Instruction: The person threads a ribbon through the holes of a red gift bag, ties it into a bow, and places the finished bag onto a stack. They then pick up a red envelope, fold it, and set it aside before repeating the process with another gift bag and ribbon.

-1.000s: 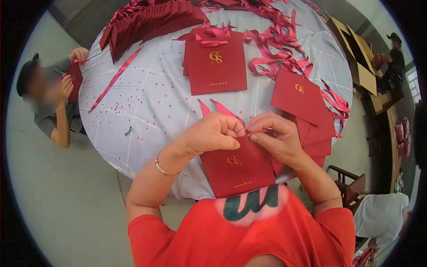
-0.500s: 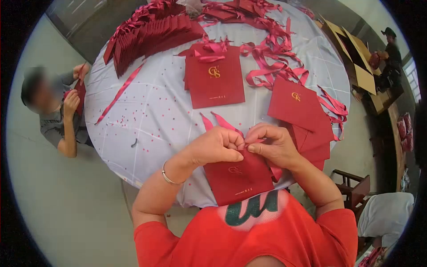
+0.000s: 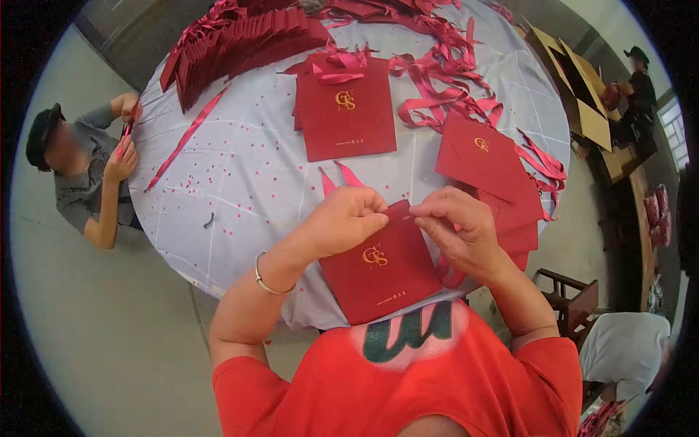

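A red paper gift bag (image 3: pixel 378 269) with a gold logo lies at the front edge of the table, close to my body. My left hand (image 3: pixel 349 222) is closed on its top edge, thumb in front. My right hand (image 3: pixel 459 226) is pinched at the bag's top right corner; what its fingertips hold, if anything, is too small to make out. Pink ribbon ends (image 3: pixel 342 178) stick out behind my left hand. More ribbon (image 3: pixel 451 275) hangs by the bag's right side, below my right hand.
Ahead lies a ribboned red bag (image 3: pixel 349 116). Stacked red bags (image 3: pixel 491 160) lie right, beside loose pink ribbons (image 3: pixel 451 95). A long row of bags (image 3: pixel 240 51) fills the far left. A co-worker (image 3: pixel 95 167) handles a red piece at left; cardboard boxes (image 3: pixel 582 102) stand right.
My hands have moved apart at the bag's top edge, my right hand shifting right. The bag's logo and top right corner now show more fully.
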Demonstrator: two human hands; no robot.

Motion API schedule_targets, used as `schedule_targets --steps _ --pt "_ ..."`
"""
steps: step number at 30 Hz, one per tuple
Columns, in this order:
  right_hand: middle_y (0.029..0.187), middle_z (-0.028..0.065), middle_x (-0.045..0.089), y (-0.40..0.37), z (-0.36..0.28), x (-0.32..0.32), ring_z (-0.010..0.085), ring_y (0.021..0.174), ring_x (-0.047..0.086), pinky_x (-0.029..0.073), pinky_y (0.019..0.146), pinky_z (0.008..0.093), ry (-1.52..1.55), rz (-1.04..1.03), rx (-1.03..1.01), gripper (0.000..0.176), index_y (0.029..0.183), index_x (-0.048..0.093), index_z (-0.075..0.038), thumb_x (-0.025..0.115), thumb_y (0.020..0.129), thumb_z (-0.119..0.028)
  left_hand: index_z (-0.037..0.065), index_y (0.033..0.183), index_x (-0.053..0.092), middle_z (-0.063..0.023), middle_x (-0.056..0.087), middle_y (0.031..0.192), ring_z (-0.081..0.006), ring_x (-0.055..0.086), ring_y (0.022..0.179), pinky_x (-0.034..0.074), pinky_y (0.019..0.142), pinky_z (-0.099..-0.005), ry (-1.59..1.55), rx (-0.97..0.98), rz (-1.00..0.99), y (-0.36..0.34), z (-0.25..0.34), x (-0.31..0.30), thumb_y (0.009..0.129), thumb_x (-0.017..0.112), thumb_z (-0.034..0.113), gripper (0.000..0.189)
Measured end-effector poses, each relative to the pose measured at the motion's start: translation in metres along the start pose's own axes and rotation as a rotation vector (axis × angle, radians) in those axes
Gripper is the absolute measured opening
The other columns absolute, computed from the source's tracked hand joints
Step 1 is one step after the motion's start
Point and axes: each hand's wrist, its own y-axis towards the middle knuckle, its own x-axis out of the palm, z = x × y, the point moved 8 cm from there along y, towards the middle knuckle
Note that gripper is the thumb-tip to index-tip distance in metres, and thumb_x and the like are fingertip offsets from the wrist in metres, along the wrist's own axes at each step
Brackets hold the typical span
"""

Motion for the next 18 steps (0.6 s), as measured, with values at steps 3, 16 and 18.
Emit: schedule_targets --steps 3,16,18 --pt "0.082 0.0088 0.063 -0.003 0.01 0.004 0.0164 0.072 0.061 0.047 0.061 0.0264 0.066 -0.018 0.063 0.016 0.093 0.068 -0.001 0.07 0.078 0.006 -0.003 0.095 0.06 0.0022 0.058 0.071 -0.0031 0.049 0.064 0.039 0.053 -0.0218 -0.089 0.015 -0.016 -0.001 -0.004 0.0 0.088 0.055 0.003 0.01" --pt "0.079 0.0089 0.063 0.001 -0.02 0.024 0.0259 0.072 0.064 0.052 0.063 0.0358 -0.314 -0.058 -0.276 0.018 0.084 0.064 -0.005 0.072 0.068 -0.002 -0.004 0.095 0.061 0.0027 0.058 0.068 -0.0038 0.05 0.064 0.041 0.056 -0.0232 0.025 0.003 0.016 -0.005 0.002 0.0 0.086 0.05 0.003 0.016" --pt "0.079 0.0088 0.062 0.001 -0.024 0.025 0.0257 0.072 0.063 0.052 0.063 0.036 -0.34 -0.077 -0.27 0.017 0.084 0.064 -0.005 0.072 0.069 -0.004 -0.005 0.095 0.06 0.0 0.059 0.065 -0.0055 0.05 0.062 0.042 0.055 -0.0257 0.049 0.004 0.006 -0.008 0.01 0.003 0.085 0.05 0.003 0.016"
